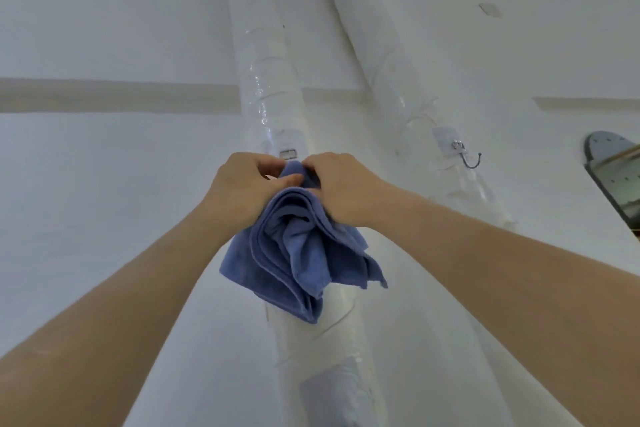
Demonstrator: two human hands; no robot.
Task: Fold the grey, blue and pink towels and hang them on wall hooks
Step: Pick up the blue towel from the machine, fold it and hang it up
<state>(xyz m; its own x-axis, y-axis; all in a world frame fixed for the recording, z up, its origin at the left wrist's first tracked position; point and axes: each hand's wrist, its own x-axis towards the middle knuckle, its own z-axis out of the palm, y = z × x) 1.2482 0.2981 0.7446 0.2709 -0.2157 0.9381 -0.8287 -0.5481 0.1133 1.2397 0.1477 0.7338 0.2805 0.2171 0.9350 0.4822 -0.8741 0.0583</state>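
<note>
Head view: I hold the folded blue terry towel (298, 253) up against the white taped pipe (270, 94), its top bunched just below the clear adhesive hook pad (288, 149). Probably I'm working the top fold onto that hook; the hook itself is hidden behind the cloth and my fingers. The layers hang loose below the pad, corners fanning out, so only the top is gathered. My left hand (242, 187) pinches the top edge, thumb pressed over the fabric. My right hand (337, 187) is curled tight on the same bunch from the other side, knuckles up. Both forearms reach up, wrists close together. Right of the pad, a bare metal wall hook (467, 156) sits on the second pipe. Grey and pink towels not visible.
</note>
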